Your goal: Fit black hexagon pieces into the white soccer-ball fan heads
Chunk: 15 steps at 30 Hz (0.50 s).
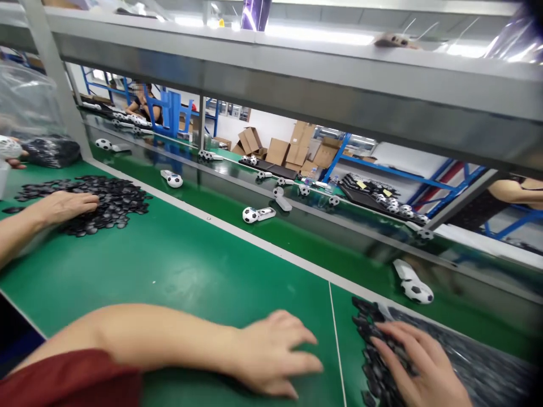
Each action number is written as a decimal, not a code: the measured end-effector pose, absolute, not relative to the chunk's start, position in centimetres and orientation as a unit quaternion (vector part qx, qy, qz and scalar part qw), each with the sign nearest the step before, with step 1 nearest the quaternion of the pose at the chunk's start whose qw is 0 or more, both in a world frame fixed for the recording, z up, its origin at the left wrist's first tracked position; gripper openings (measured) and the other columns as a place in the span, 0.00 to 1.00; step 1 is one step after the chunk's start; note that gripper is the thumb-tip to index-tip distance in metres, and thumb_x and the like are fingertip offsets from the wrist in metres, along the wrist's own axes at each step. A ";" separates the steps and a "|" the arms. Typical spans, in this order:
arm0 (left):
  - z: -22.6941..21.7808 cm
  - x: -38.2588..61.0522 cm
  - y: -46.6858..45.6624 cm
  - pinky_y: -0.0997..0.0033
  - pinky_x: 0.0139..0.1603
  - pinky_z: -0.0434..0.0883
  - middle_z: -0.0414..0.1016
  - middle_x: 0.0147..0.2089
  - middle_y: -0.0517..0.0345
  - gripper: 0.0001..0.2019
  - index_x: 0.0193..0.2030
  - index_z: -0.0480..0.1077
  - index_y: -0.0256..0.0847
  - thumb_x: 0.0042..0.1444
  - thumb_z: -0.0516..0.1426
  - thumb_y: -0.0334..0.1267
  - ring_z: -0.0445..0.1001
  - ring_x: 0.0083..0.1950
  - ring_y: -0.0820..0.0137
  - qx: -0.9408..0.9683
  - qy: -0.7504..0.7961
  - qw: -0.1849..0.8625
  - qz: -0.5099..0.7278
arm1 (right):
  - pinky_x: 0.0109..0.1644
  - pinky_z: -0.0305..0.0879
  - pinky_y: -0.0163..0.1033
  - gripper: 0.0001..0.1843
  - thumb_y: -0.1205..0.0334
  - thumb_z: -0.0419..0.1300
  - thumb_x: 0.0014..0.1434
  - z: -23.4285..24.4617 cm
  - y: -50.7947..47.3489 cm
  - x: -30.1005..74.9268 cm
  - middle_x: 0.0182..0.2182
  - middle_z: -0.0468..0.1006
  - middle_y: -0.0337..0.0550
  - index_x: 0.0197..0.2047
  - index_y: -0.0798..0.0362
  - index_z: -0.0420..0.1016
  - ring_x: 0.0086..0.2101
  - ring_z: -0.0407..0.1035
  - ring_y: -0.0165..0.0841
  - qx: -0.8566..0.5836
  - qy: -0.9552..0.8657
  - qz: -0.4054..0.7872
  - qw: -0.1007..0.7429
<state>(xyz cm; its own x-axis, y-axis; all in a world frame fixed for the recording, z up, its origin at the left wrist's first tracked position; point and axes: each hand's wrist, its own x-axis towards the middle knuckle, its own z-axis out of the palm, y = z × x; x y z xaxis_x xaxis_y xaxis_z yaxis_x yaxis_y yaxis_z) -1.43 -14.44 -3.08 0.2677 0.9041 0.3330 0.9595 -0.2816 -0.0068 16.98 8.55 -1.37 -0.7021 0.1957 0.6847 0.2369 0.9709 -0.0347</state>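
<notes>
My left hand (280, 353) is over the green tabletop (237, 277), its fingers spread and slightly blurred, with nothing in them. At the lower right, my right hand (424, 367) reaches over a pile of small black plastic pieces (373, 373). Its thumb and index fingertip come close together at the pile, seemingly pinching a black piece; the other fingers are partly hidden. A clear plastic bag (479, 356) with more black pieces lies beside this hand. Beyond it, a white part with a football-patterned ball end (418, 291) lies on the green conveyor belt (331, 249).
At the left, a co-worker's hand (63, 209) rests on another heap of black pieces (119, 198). More football-ended parts (250, 215) lie along the belt. A metal rail (271, 62) crosses overhead. Cardboard boxes (278, 152) and another person (146, 104) are farther back.
</notes>
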 end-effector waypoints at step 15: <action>-9.2 -10.2 -19.5 0.54 0.51 0.69 0.60 0.59 0.48 0.30 0.60 0.52 0.49 0.51 0.56 0.46 0.61 0.57 0.54 -0.559 -0.740 -0.002 -0.374 | 0.51 0.62 0.50 0.19 0.57 0.53 0.60 1.3 21.3 -20.6 0.52 0.65 0.48 0.53 0.55 0.63 0.48 0.63 0.38 -0.330 -0.928 0.055 0.164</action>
<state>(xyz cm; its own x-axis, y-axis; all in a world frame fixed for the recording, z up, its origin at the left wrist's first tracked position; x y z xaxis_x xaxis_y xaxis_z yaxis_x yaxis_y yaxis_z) -10.21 -19.54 -9.24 -0.3746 0.8288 0.4156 0.8264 0.0952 0.5549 -20.57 21.29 1.31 -0.7289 0.6299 0.2683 0.5940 0.7767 -0.2096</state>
